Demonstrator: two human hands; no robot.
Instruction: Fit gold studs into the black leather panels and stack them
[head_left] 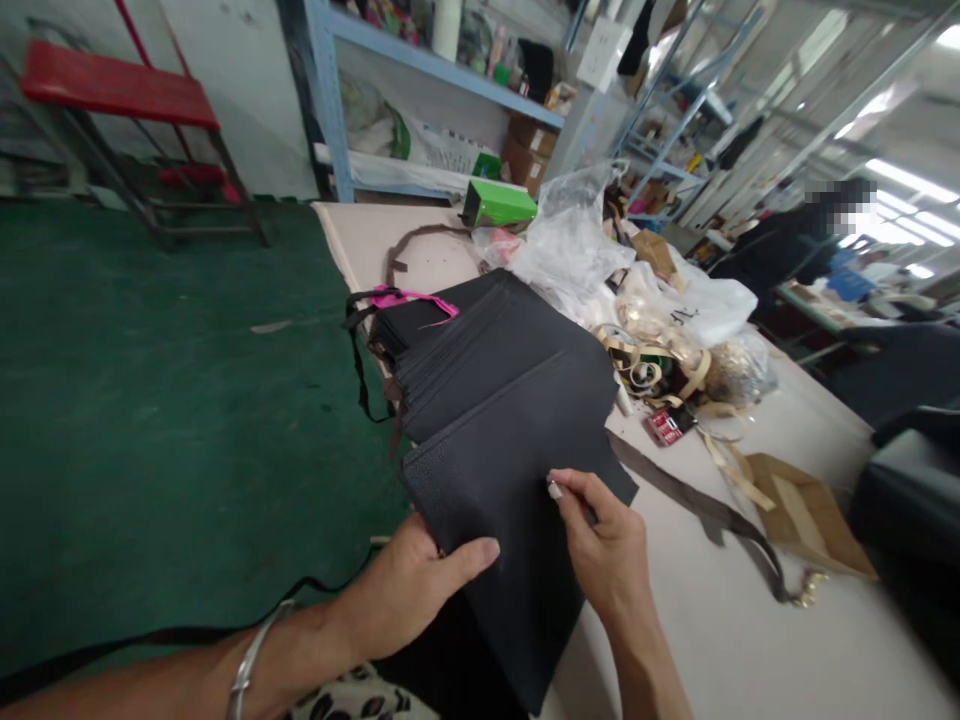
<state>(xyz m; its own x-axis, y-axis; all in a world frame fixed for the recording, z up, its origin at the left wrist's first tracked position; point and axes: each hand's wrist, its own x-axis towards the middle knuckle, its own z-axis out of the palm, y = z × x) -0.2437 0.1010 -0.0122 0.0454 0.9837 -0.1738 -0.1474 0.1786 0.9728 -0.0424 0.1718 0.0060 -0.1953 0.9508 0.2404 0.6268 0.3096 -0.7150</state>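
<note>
A black leather-like panel (517, 450) lies tilted in front of me, its near end hanging past the table edge. My left hand (442, 570) grips its left edge, thumb on top and fingers underneath. Over the panel's right part, my right hand (600, 530) is closed in a pinch. Something small and pale shows at the fingertips, too small to name. Beyond the panel a fanned stack of similar black pieces (457, 370) rests on the table, with a pink strip (412, 298) and black straps at its far left.
Across the pale table (750, 640) lie a dark strap (697, 490), a cardboard tray (806, 510), a red-and-black packet (667, 425), tan strips and clear plastic bags (570, 240). A green box (499, 203) stands at the back. Blue shelving (450, 60), a red stool (120, 85) and a person (787, 240) are farther off.
</note>
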